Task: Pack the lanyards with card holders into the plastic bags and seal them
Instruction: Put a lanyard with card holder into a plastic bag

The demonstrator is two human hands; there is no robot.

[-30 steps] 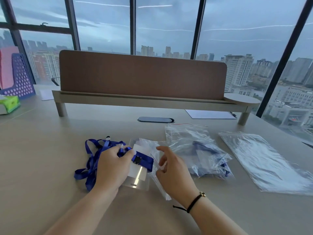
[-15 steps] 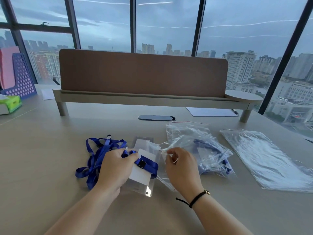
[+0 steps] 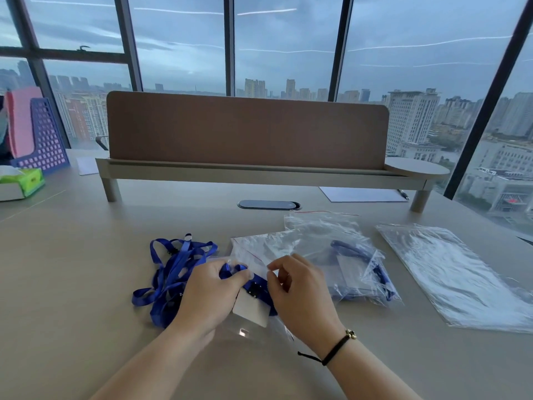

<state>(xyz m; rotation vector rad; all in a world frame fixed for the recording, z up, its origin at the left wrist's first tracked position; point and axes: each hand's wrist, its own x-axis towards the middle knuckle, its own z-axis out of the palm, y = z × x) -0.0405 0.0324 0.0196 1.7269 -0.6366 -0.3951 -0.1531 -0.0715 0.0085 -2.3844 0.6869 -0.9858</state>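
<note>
Royal-blue lanyards, clear plastic bag with red seal line, white card holder.

Left hand: palm down, fingers curled closed, thumb tip pressed forward toward the right hand; bare forearm enters from the lower left. Right hand: just beside it, thumb and forefinger pinched together, other fingers bent; thin black cord bracelet on the wrist.

desk: smooth matt beige laminate
bags: clear thin plastic, glossy, crinkled; right of desk centre
lanyards: blue woven cloth, matt w/ slight sheen
holder: clear glossy plastic, white matt card insert
screen: brown, matt, felt-like; back of desk
</note>
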